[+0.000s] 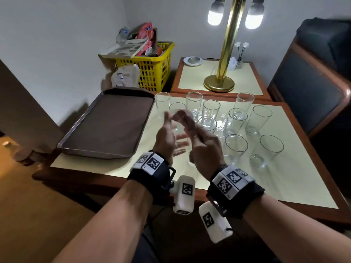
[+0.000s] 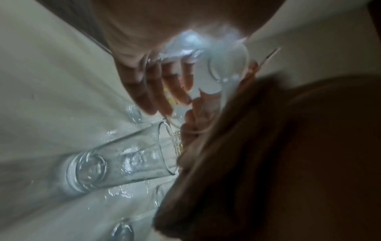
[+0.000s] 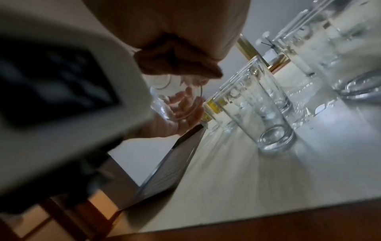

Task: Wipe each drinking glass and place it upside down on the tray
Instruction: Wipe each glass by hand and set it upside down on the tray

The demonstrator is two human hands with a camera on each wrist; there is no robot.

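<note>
My left hand [image 1: 165, 139] grips a clear drinking glass [image 1: 179, 130] above the table, thumb up along its side. My right hand [image 1: 201, 147] holds a pinkish-brown cloth [image 1: 183, 115] bunched against the glass. The right wrist view shows that cloth [image 3: 177, 62] under my palm and the left hand [image 3: 181, 114] round the glass rim. The blurred left wrist view shows the held glass [image 2: 226, 68] and right-hand fingers [image 2: 156, 84]. The brown tray [image 1: 108, 126] lies to the left with nothing on it. Several glasses [image 1: 264, 120] stand upright to the right.
A yellow basket [image 1: 152, 69] full of clutter and a white bag [image 1: 125, 74] sit behind the tray. A brass lamp [image 1: 220, 80] stands on a side table behind the glasses. A dark chair [image 1: 313, 92] is at the right.
</note>
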